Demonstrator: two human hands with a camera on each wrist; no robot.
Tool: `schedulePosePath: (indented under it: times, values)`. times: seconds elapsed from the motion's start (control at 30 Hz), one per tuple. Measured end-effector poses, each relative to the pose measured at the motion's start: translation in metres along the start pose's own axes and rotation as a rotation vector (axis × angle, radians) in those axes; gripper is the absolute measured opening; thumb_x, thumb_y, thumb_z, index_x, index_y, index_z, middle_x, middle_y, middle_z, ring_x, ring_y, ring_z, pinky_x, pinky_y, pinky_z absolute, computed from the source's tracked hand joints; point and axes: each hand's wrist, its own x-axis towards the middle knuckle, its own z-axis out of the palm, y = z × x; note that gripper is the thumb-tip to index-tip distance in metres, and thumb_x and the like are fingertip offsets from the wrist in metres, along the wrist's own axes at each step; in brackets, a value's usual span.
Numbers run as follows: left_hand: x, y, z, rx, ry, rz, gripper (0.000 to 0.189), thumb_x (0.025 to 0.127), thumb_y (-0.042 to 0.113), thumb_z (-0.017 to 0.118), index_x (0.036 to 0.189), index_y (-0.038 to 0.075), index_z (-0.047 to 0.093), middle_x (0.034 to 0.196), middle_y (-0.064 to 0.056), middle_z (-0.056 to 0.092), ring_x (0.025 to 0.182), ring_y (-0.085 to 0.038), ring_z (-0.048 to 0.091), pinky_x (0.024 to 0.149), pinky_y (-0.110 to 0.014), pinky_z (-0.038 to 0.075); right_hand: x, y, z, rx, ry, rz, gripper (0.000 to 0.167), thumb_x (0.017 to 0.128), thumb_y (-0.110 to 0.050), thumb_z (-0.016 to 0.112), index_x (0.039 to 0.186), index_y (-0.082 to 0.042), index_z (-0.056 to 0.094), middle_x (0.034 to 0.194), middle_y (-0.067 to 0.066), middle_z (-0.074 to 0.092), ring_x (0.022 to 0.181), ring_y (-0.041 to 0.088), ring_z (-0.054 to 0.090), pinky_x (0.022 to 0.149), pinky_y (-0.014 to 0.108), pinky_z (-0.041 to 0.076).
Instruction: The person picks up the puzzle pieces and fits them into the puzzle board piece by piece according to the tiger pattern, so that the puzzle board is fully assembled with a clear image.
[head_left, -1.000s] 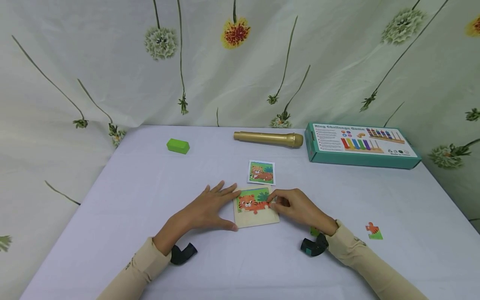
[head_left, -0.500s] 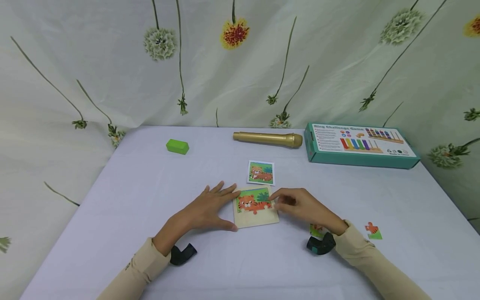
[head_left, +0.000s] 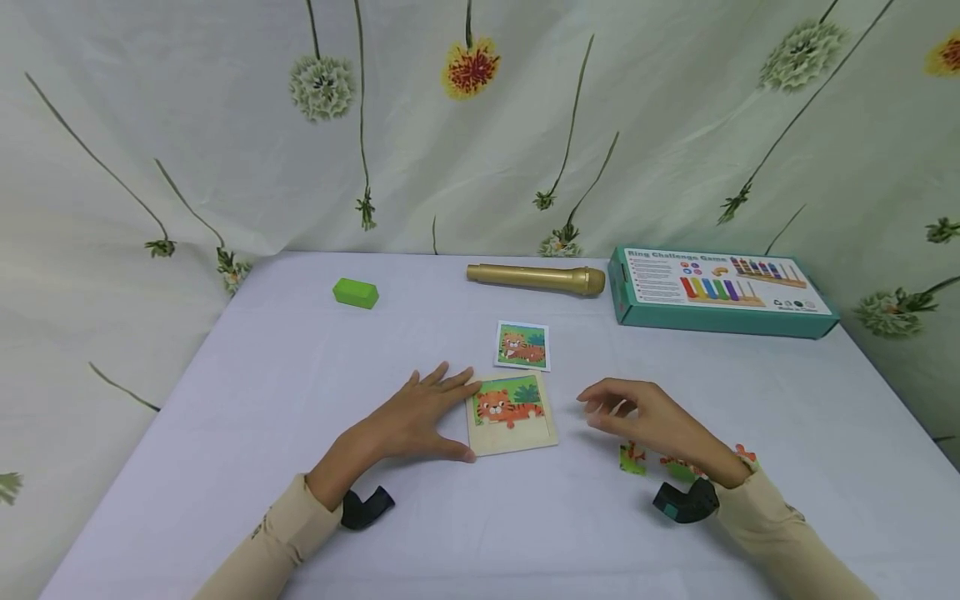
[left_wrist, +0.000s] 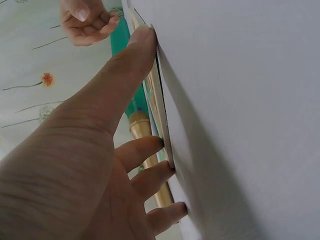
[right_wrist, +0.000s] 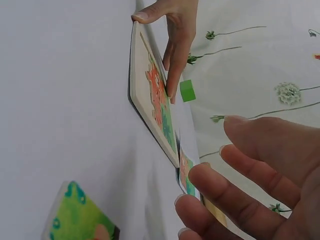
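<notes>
A wooden jigsaw puzzle board (head_left: 517,435) lies mid-table, its upper part filled with tiger pieces and a bare wood strip along its near side. My left hand (head_left: 420,417) spreads its fingers at the board's left edge; thumb and fingertips touch that edge in the left wrist view. To the right of the board hovers my right hand (head_left: 637,412), fingers loosely bent, nothing between thumb and fingertips in the right wrist view. Loose puzzle pieces lie beneath and beside it: a green one (head_left: 632,460), another (head_left: 681,471) partly hidden by the wrist, and an orange one (head_left: 745,452).
A tiger picture card (head_left: 522,345) lies just beyond the board. Farther back are a green block (head_left: 356,292), a gold microphone (head_left: 536,278) and a teal Ring Challenge Game box (head_left: 723,292). A flowered cloth (head_left: 420,167) hangs behind the table.
My right hand has left the board's right side and moved right, over the loose pieces, uncovering the green one. The left hand has stayed at the board's edge.
</notes>
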Motion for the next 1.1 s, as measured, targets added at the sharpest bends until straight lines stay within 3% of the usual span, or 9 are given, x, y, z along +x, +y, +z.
schedulePosePath:
  times: [0.3, 0.6, 0.87, 1.1]
  values:
    - [0.001, 0.000, 0.000, 0.001, -0.002, -0.003, 0.095, 0.070, 0.058, 0.077, 0.149, 0.023, 0.037, 0.158, 0.003, 0.024, 0.148, -0.031, 0.007, 0.115, -0.060, 0.007, -0.020, 0.011, -0.002, -0.015, 0.016, 0.045, 0.026, 0.088, -0.024, 0.070, 0.113, -0.014, 0.067, 0.105, -0.003, 0.067, 0.091, 0.012, 0.058, 0.082, 0.026, 0.051]
    - [0.000, 0.001, -0.002, 0.011, -0.006, -0.009, 0.095, 0.070, 0.058, 0.077, 0.149, 0.023, 0.037, 0.158, 0.003, 0.024, 0.148, -0.031, 0.008, 0.115, -0.059, 0.007, -0.045, 0.021, -0.006, -0.076, 0.128, -0.010, 0.033, 0.082, -0.026, 0.077, 0.112, -0.018, 0.067, 0.104, -0.007, 0.068, 0.091, 0.011, 0.057, 0.078, 0.027, 0.047]
    - [-0.001, 0.000, 0.001, 0.011, 0.002, 0.000, 0.095, 0.070, 0.059, 0.077, 0.149, 0.023, 0.037, 0.158, 0.003, 0.024, 0.148, -0.031, 0.008, 0.115, -0.059, 0.008, -0.054, 0.028, -0.004, -0.140, 0.128, -0.041, 0.038, 0.077, -0.015, 0.080, 0.113, -0.017, 0.067, 0.101, -0.009, 0.067, 0.088, 0.008, 0.055, 0.070, 0.024, 0.048]
    - [0.000, 0.000, 0.000, 0.009, 0.007, 0.010, 0.096, 0.069, 0.059, 0.077, 0.149, 0.023, 0.038, 0.158, 0.002, 0.024, 0.147, -0.031, 0.008, 0.115, -0.060, 0.008, -0.058, 0.031, -0.001, -0.176, 0.145, -0.058, 0.037, 0.077, -0.015, 0.080, 0.112, -0.018, 0.067, 0.098, -0.011, 0.066, 0.086, 0.006, 0.053, 0.068, 0.023, 0.048]
